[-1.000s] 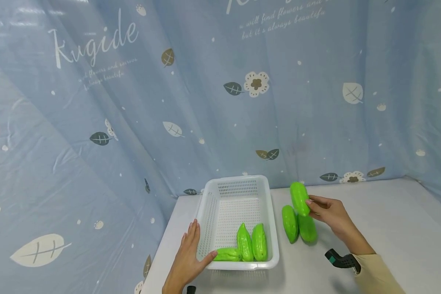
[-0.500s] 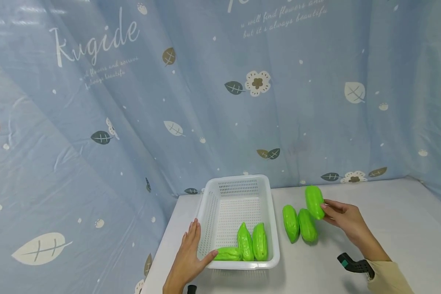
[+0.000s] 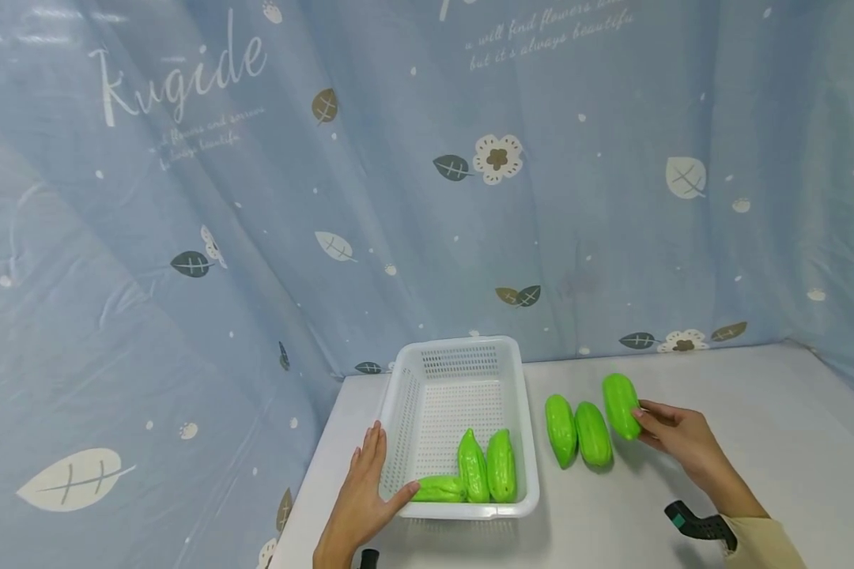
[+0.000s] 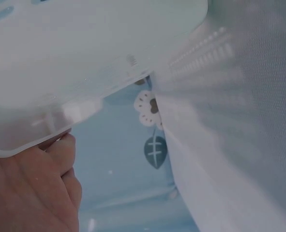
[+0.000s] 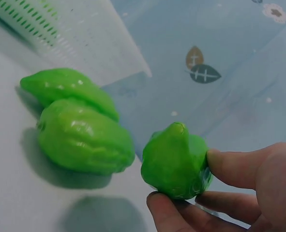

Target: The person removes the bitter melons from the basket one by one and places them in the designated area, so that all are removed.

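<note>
In the head view my right hand point(image 3: 683, 442) pinches a bright green bitter melon point(image 3: 621, 406) between thumb and fingers. The right wrist view shows this melon point(image 5: 174, 162) end-on, raised off the table with a shadow below. Left of it two more melons lie side by side, one nearer point(image 3: 594, 435) and one next to the basket point(image 3: 561, 431). My left hand point(image 3: 363, 494) rests at the white basket's point(image 3: 529, 427) near left corner, its fingers straight along the outside and the thumb over the rim. Three melons point(image 3: 473, 466) lie inside, toward the basket's near end.
The white table point(image 3: 740, 403) extends to the right of the melons. A blue curtain point(image 3: 398, 197) with leaf and flower prints hangs behind and along the left side. A black strap point(image 3: 700, 525) is on my right wrist.
My right hand has moved right and a little toward me with the bitter melon, lowering it, away from the two on the table. The left hand and basket stay in place.
</note>
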Demonstrator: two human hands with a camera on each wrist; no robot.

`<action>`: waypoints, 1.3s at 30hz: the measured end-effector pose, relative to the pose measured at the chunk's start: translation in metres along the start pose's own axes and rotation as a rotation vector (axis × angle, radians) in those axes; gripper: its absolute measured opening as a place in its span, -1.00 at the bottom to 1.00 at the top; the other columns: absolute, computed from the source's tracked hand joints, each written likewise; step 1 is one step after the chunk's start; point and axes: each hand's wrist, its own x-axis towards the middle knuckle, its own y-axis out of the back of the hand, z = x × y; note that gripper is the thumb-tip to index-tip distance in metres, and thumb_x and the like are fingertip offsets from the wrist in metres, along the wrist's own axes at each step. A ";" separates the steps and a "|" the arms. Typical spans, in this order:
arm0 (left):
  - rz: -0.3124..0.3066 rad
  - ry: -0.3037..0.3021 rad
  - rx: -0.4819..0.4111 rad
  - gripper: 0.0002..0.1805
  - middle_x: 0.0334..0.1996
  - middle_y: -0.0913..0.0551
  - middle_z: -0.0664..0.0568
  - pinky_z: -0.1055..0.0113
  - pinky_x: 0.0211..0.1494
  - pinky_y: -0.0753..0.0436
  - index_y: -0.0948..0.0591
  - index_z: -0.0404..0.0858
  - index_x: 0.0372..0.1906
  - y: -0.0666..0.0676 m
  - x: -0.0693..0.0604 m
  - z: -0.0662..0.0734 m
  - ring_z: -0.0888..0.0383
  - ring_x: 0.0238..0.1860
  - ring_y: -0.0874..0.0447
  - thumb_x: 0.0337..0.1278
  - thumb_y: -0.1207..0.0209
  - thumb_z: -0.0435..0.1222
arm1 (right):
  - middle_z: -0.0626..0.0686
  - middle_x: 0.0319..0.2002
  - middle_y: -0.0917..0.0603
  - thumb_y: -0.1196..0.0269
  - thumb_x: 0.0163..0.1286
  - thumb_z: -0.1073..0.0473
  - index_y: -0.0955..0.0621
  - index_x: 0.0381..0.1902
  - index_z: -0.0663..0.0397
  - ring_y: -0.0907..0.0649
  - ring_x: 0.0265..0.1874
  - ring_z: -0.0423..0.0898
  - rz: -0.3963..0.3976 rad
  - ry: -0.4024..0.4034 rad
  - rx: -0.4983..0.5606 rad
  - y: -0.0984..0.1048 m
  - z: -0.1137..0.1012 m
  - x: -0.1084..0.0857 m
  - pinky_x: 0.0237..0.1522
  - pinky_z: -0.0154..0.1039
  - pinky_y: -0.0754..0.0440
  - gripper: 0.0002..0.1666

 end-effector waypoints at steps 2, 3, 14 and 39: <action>0.005 -0.002 0.000 0.17 0.68 -0.07 -0.15 0.77 0.39 0.61 -0.14 -0.36 0.63 0.000 0.000 0.000 -0.21 0.67 -0.03 0.15 -0.26 0.30 | 0.57 0.47 -0.29 -0.11 0.63 -0.10 -0.19 0.54 0.52 -0.72 -0.13 -0.44 0.000 -0.011 -0.018 0.001 0.003 0.001 0.03 -0.25 -0.78 -0.12; 0.008 -0.003 0.002 0.17 0.68 -0.07 -0.15 0.77 0.39 0.62 -0.14 -0.35 0.63 0.000 0.000 0.000 -0.22 0.67 -0.03 0.15 -0.26 0.30 | 0.57 0.47 -0.29 -0.11 0.63 -0.10 -0.19 0.54 0.52 -0.73 -0.12 -0.42 -0.001 -0.020 -0.024 0.001 0.004 0.001 0.02 -0.25 -0.78 -0.12; 0.004 0.007 -0.017 0.18 0.68 -0.08 -0.15 0.77 0.38 0.61 -0.14 -0.37 0.62 0.001 0.000 0.002 -0.23 0.67 -0.03 0.14 -0.29 0.28 | 0.58 0.45 -0.31 -0.12 0.62 -0.12 -0.23 0.50 0.57 -0.78 -0.01 -0.15 -0.004 -0.064 -0.083 0.001 0.016 0.003 -0.03 -0.23 -0.80 -0.11; -0.006 0.022 -0.013 0.18 0.69 -0.05 -0.11 0.20 0.75 0.26 -0.12 -0.35 0.63 0.000 0.000 0.003 -0.22 0.67 -0.04 0.14 -0.28 0.28 | 0.59 0.40 -0.37 -0.19 0.59 -0.07 -0.28 0.45 0.61 -0.78 0.07 0.09 -0.010 -0.064 -0.125 -0.003 0.026 0.001 -0.07 -0.21 -0.81 -0.13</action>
